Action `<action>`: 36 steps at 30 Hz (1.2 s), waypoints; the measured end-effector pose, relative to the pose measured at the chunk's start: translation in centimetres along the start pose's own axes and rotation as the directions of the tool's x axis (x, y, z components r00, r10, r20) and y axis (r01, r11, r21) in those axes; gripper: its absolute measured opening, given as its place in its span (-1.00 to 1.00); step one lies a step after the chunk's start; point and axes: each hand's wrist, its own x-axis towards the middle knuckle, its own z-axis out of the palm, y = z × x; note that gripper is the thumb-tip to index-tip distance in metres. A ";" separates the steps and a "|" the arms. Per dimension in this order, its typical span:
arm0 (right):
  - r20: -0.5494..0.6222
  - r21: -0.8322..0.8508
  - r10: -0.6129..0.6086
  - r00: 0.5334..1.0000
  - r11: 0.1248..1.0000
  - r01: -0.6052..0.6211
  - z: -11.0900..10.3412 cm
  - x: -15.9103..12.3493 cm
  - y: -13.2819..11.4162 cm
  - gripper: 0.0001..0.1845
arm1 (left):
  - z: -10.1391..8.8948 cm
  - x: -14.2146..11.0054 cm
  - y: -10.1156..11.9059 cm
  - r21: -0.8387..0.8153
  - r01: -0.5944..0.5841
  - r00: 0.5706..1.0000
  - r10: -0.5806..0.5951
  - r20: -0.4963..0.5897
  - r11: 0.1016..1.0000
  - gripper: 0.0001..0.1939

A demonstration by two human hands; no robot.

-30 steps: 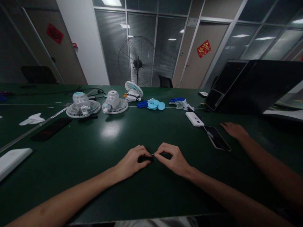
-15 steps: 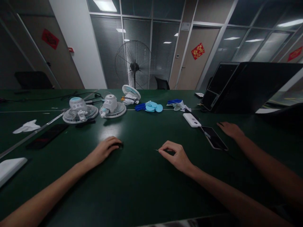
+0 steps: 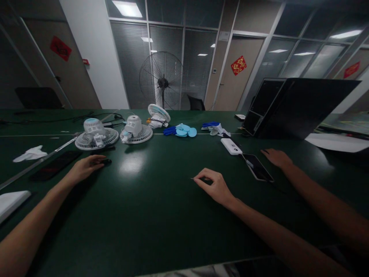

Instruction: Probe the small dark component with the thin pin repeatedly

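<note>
My left hand [image 3: 86, 168] is over the left part of the table, its fingers closed on a small black object [image 3: 107, 162] that sticks out past the fingertips. What kind of object it is cannot be made out. Near the middle, my right hand [image 3: 215, 186] rests low over the table with thumb and forefinger pinched. A thin needle-like piece [image 3: 192, 178] pokes out leftward from that pinch. Beyond my left hand stand two white fan heads [image 3: 96, 134], grille down.
Another person's hand [image 3: 277, 157] lies at the right, beside a phone [image 3: 257, 167] cabled to a white power bank [image 3: 231, 146]. Blue-and-white gloves [image 3: 215, 128], light-blue fan blades [image 3: 186, 130] and a third small fan [image 3: 158, 116] sit farther back. A black computer case [image 3: 266, 107] stands behind.
My left hand has moved left and away from me, carrying the small black object toward the fan heads. My right hand keeps its pinch, almost in place. The view has shifted slightly.
</note>
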 end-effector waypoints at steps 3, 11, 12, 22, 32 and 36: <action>-0.008 -0.006 0.007 1.000 1.000 -0.007 -0.1 0.1 0.1 -0.84 | -0.6 0.2 -1.1 0.031 0.032 0.999 -0.033 0.018 0.999 -0.26; 0.008 -0.007 0.022 1.000 1.000 -0.021 -0.2 0.0 0.3 -0.83 | -0.9 0.6 -2.7 0.097 0.042 0.999 -0.044 0.026 0.994 -0.52; 0.010 -0.007 0.022 1.000 1.000 -0.022 -0.2 0.0 0.3 -0.83 | -0.9 0.6 -2.7 0.099 0.037 0.999 -0.040 0.025 0.994 -0.52; 0.016 -0.023 0.016 1.000 1.000 -0.016 -0.2 0.1 0.0 -0.85 | -0.7 -0.7 -1.3 0.035 0.023 0.985 -0.016 -0.172 0.999 -0.47; 0.022 -0.021 0.010 1.000 1.000 -0.010 -0.1 0.1 0.4 -0.81 | -0.9 -1.8 1.3 -0.145 0.010 0.991 -0.029 -0.131 0.989 -0.34; 0.029 -0.022 0.005 1.000 1.000 -0.004 -0.1 0.1 0.4 -0.80 | -1.1 -2.2 1.7 -0.159 0.035 0.991 -0.055 -0.124 0.987 -0.38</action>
